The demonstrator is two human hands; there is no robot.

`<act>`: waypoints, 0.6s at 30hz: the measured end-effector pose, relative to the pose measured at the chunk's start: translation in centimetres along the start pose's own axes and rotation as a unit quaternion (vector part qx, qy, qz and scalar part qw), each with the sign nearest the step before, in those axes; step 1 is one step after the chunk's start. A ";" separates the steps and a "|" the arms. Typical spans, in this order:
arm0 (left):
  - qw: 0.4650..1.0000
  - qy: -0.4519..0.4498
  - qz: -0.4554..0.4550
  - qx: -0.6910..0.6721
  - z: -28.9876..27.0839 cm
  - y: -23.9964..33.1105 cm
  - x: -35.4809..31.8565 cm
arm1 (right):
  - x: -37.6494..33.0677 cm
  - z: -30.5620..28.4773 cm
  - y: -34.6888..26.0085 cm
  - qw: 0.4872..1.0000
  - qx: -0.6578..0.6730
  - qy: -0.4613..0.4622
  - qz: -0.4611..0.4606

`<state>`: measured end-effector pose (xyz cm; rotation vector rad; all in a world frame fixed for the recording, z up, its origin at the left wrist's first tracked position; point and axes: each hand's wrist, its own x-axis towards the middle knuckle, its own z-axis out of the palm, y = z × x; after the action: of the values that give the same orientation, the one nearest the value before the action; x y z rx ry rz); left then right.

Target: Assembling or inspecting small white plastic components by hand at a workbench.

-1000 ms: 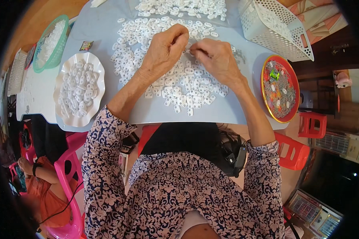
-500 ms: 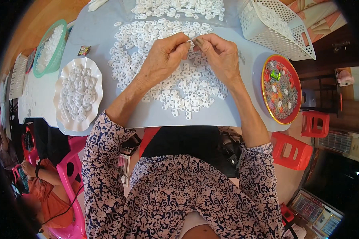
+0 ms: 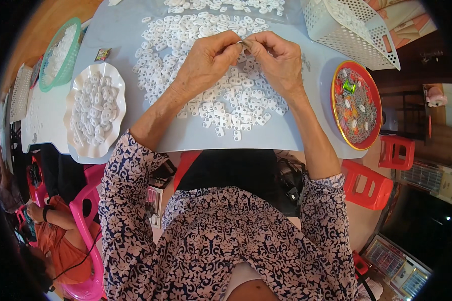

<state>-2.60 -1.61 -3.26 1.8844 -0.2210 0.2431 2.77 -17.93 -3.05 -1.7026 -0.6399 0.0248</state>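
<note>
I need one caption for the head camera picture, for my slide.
Left hand and right hand close together over white pieces, a white dish at left, a red tray at right.

The scene is covered by one view, taken from the left one of two wide fisheye cameras worn side by side on the head. It is aimed steeply downward, over the navy-and-pink floral-print cloth blouse (image 3: 226, 226), toward the smooth pale grey-blue tabletop (image 3: 186, 133). The bare left hand (image 3: 208, 57) and bare right hand (image 3: 278, 57) are seen from above, fairly near, in the upper middle. Straight edges are bent toward the rim, and the corners are swallowed by black.
</note>
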 end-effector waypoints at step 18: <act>0.995 0.049 -0.057 -0.062 0.1 -0.4 0.0 | 0.7 -9.7 1.0 0.929 -0.369 -0.024 -0.029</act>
<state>-2.46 -1.56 -3.60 1.7511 -0.0597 0.2383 7.18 -26.44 -1.36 -2.4106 -0.7948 -0.2461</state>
